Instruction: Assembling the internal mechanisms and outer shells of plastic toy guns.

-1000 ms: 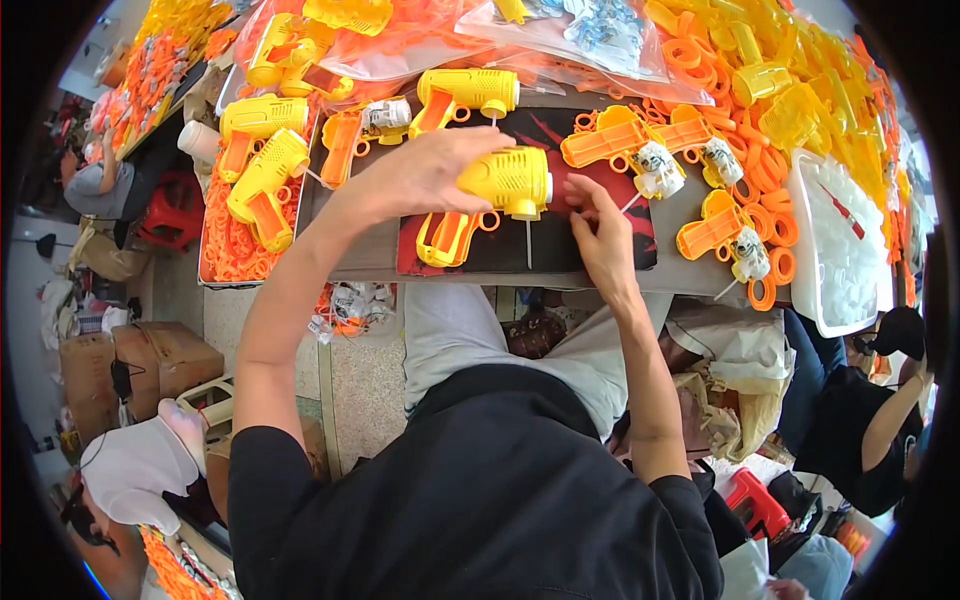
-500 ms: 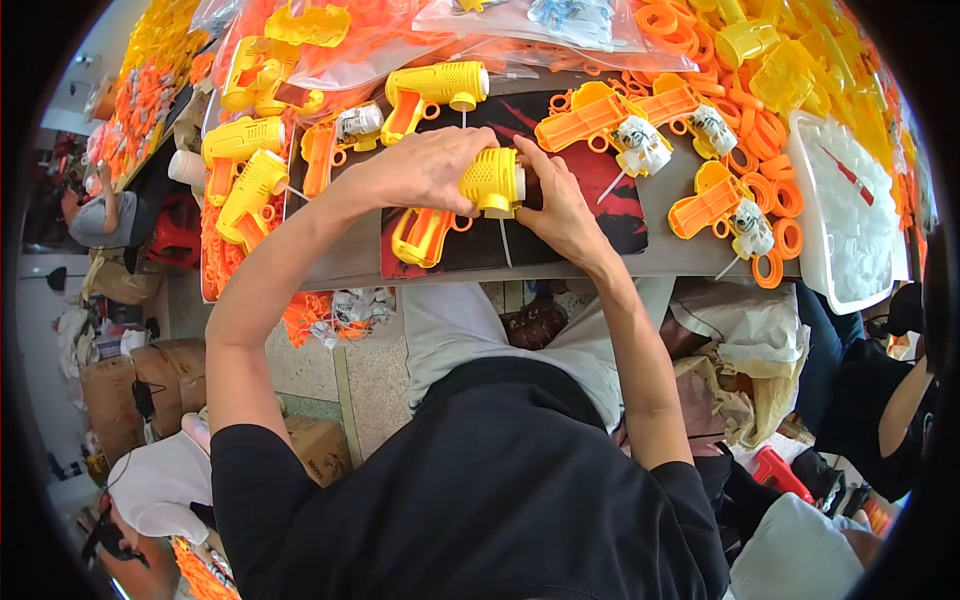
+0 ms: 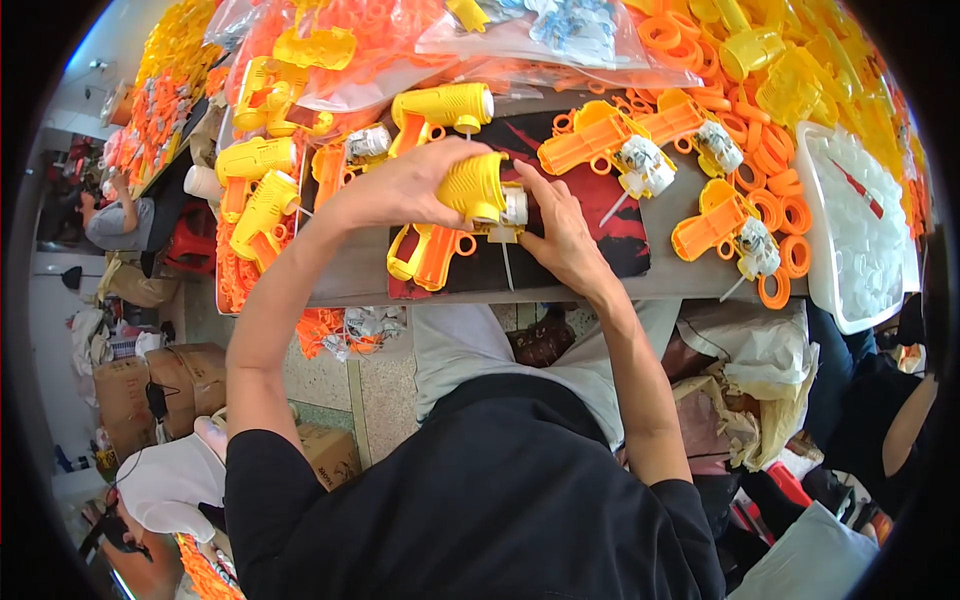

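Note:
My left hand [image 3: 425,185] is closed round a ribbed yellow plastic shell [image 3: 470,188], which sits tilted over a toy gun. That gun's orange-and-yellow grip [image 3: 436,257] points toward the lower left, and a white mechanism [image 3: 515,207] shows at its right end. A thin white strip [image 3: 507,264] hangs down from it. My right hand [image 3: 565,225] is curled at the gun's right end, thumb below and index finger above, pinching it. The palm-side fingertips of my left hand are hidden. Both hands are above a black-and-red mat [image 3: 615,235].
Several open toy guns [image 3: 715,225] with white mechanisms lie to the right, beside orange rings [image 3: 795,215] and a white tub [image 3: 850,315] of translucent parts. More yellow toy guns [image 3: 262,215] lie to the left. Bagged orange parts [image 3: 385,35] are heaped behind. Another person [image 3: 125,215] sits far left.
The yellow shell has shifted left and tilted away from the toy gun in my left hand, uncovering the white mechanism. My right hand stays at the gun's right end.

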